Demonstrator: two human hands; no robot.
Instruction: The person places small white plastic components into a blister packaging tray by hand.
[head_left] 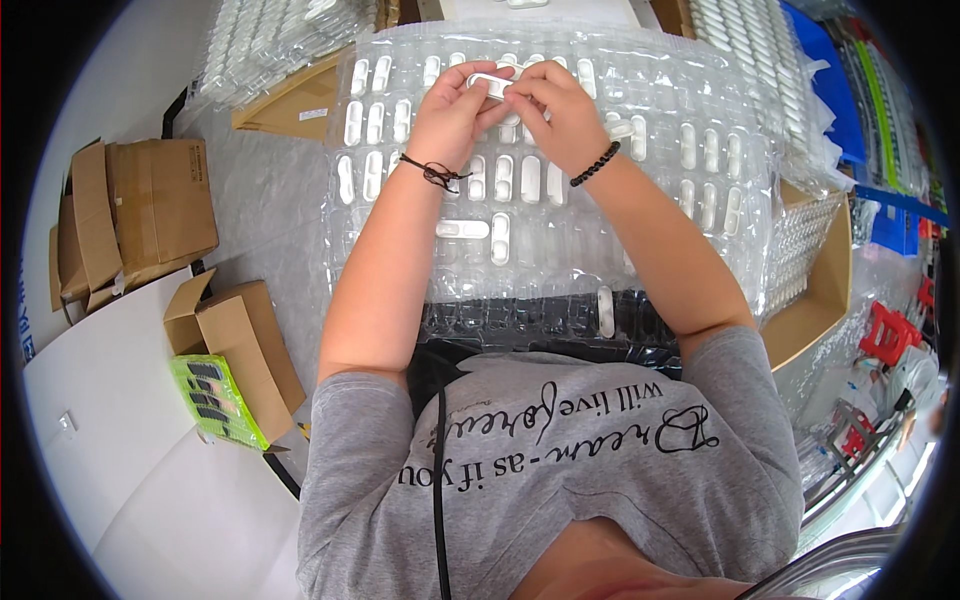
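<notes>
My left hand [452,108] and my right hand [553,108] meet over the far half of a clear plastic blister tray [700,215]. Both grip one small white oblong part [490,84] between their fingertips, just above the tray. Several identical white oblong parts [503,178] sit upright in the tray's pockets, mostly in its upper rows. One lies sideways [462,229] and one stands alone near the tray's near edge [605,311]. A thin dark cord is on my left wrist and a black bead bracelet on my right.
More filled clear trays are stacked at the far left [270,45] and far right [760,50]. Open cardboard boxes [150,210] and a green packet [215,400] lie at the left. A box with trays [815,265] and red items [885,335] sit at the right.
</notes>
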